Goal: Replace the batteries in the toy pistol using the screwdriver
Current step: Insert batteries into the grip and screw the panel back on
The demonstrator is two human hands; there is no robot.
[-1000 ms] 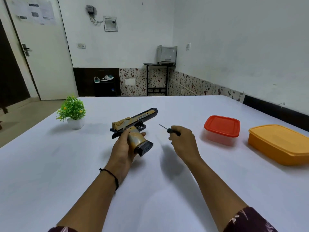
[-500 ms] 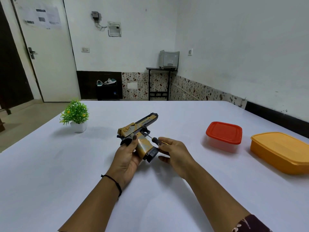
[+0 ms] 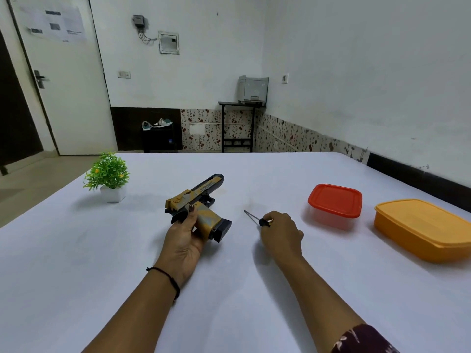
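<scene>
A gold and black toy pistol is held just above the white table by my left hand, whose fingers curl round its grip; the barrel points away and to the right. The black magazine base sticks out at the lower right of the grip. To the right of the pistol, my right hand pinches a small screwdriver by its black handle. Its thin metal shaft points up and left toward the pistol, with a clear gap between the two.
A small potted green plant stands at the left of the table. A clear box with a red lid and a larger orange lidded box sit on the right. A wall runs close behind the table's right edge.
Half a second ago the screwdriver tip was at the pistol's grip. My right hand has since pulled away to the right with the screwdriver. The left hand still holds the pistol.
</scene>
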